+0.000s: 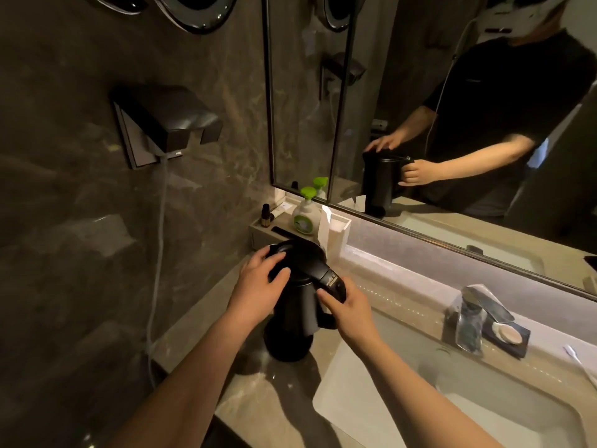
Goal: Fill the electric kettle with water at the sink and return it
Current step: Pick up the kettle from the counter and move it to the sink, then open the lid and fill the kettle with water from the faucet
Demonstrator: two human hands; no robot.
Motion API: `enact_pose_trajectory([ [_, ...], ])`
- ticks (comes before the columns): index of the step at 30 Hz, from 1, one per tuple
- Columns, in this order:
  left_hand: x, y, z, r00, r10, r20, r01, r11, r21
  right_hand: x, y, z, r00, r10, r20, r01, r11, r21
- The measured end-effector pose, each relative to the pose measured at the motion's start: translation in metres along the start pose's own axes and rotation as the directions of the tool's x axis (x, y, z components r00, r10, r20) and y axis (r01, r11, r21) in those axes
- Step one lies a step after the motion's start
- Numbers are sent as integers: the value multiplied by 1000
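Observation:
A black electric kettle [295, 321] stands upright on its round base on the marble counter, left of the sink [468, 399]. My left hand [261, 284] lies flat on the kettle's lid with fingers spread. My right hand [347, 307] is wrapped around the top of the kettle's handle. The lid looks closed under my left palm. The mirror above repeats the same pose.
A white cord [158, 253] runs from a wall socket [161, 130] down behind the counter. A tray with a green-pump soap bottle [304, 215], a small dark bottle and a white box sits behind the kettle. The faucet [475, 315] and a soap dish [507, 334] stand right of it.

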State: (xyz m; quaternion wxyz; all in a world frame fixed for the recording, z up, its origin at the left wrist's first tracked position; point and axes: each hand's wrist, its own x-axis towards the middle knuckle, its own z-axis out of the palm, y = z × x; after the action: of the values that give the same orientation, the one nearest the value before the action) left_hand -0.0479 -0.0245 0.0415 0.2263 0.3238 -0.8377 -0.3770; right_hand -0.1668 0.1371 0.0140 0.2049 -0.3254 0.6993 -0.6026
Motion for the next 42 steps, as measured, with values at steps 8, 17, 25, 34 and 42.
enact_pose_trajectory([
  [8, 2, 59, 40, 975, 204, 92, -188, 969, -163, -28, -9, -77, 993, -17, -119, 5, 995, -103],
  [17, -33, 146, 121, 857, 427, 290, -284, 859, -426, -103, 32, -166, 913, 165, -373, -247, 952, -183],
  [25, -34, 160, 204, 808, 373, 456, -195, 900, -389, -168, 73, -234, 775, 321, -545, -411, 910, -49],
  [34, 3, 172, 291, 695, 327, 640, -452, 891, 35, -181, 126, -273, 708, 492, -507, -506, 854, 123],
  [42, 36, 178, 356, 585, 503, 636, -755, 625, 200, -155, 159, -283, 689, 547, -476, -490, 835, 250],
])
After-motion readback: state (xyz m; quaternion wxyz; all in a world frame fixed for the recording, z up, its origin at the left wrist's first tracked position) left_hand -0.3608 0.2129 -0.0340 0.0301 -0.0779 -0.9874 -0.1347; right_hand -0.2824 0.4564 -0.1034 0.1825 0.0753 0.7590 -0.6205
